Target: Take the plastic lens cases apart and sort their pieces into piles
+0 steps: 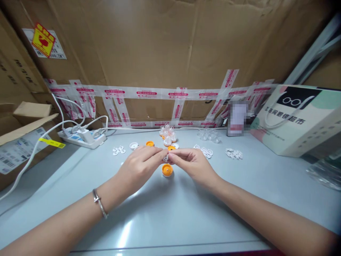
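Bare forearms (66, 222) rise from the lower corners of the frame over the pale table (170, 220), converging so that both sets of fingertips can share one tiny job at the centre. A metal bracelet (100, 203) circles the left wrist. Just below the fingertips sits an orange cup (167, 170), open side up, apparently placed there to be within easy reach.

At mid-frame the left hand (141, 165) and right hand (195, 161) meet on a small white piece (165, 158). The right thumb and forefinger pinch it from one side; the left fingers close on it from the other, their thumb hidden. Using fingertips rather than palms probably suits something so small.

Beyond, parts lie grouped by kind, presumably to make picking simple: little white caps (118, 150) left of centre, white lattice pieces (234, 154) to the right, clear cups (208, 135) behind those. Clear-topped orange pieces (168, 133) cluster at upper centre, out past the fingers.

Along the back, a power strip (85, 138) rests at left, likely out of the hands' way, while a paper bag (290, 121) stands at right before a big taped carton (149, 42) filling the upper frame.
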`<move>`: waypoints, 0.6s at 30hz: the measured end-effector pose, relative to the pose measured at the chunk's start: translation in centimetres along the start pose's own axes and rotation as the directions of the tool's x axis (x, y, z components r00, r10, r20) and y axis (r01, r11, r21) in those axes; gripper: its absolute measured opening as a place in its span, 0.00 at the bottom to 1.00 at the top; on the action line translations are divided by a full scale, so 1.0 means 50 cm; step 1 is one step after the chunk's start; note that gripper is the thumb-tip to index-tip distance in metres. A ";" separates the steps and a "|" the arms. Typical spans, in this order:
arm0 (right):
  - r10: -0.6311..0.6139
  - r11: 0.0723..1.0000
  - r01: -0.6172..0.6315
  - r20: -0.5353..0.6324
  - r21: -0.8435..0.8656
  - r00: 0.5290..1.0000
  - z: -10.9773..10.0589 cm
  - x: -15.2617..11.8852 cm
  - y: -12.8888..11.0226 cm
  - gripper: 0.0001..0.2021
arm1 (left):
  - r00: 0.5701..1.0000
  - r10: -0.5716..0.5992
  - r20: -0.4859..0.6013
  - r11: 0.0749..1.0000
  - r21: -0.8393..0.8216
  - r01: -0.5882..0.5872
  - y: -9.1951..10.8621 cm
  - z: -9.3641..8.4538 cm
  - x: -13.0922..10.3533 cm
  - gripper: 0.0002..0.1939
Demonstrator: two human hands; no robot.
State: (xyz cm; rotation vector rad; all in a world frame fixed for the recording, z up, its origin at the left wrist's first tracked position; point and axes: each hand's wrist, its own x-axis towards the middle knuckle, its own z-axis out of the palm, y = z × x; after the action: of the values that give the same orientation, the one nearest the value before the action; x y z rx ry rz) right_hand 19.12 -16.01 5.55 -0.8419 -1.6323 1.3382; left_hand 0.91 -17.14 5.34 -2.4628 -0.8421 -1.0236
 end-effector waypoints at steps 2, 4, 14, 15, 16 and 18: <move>0.019 1.000 -0.019 0.001 -0.007 1.000 0.002 0.000 0.005 0.12 | 0.999 0.032 0.031 0.999 0.032 -0.033 0.003 -0.003 -0.002 0.10; 0.032 0.999 -0.032 0.001 -0.012 0.999 0.004 0.000 0.010 0.12 | 0.997 0.038 0.065 0.998 0.047 -0.042 0.007 -0.005 -0.003 0.10; 0.054 0.998 -0.055 -0.036 -0.015 0.998 0.009 0.000 0.029 0.12 | 0.997 -0.001 0.072 0.999 0.045 -0.003 0.011 0.008 -0.011 0.09; 0.064 0.998 -0.064 -0.040 0.001 0.997 0.009 0.001 0.029 0.12 | 0.999 -0.009 0.050 0.999 0.032 0.007 0.009 0.009 -0.011 0.08; 0.076 0.997 -0.075 -0.045 0.019 0.996 0.009 0.003 0.029 0.12 | 0.999 -0.018 0.028 1.000 0.018 0.018 0.008 0.011 -0.012 0.08; 0.113 0.992 -0.110 -0.054 0.062 0.992 0.008 0.007 0.029 0.12 | 0.999 -0.038 0.000 0.999 -0.006 0.038 0.005 0.014 -0.012 0.07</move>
State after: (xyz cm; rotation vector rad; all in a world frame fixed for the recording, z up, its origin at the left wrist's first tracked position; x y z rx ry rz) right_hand 18.59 -15.57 4.16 -0.9391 -1.5125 1.4192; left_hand 1.10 -17.21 4.37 -2.4605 -0.8906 -1.0408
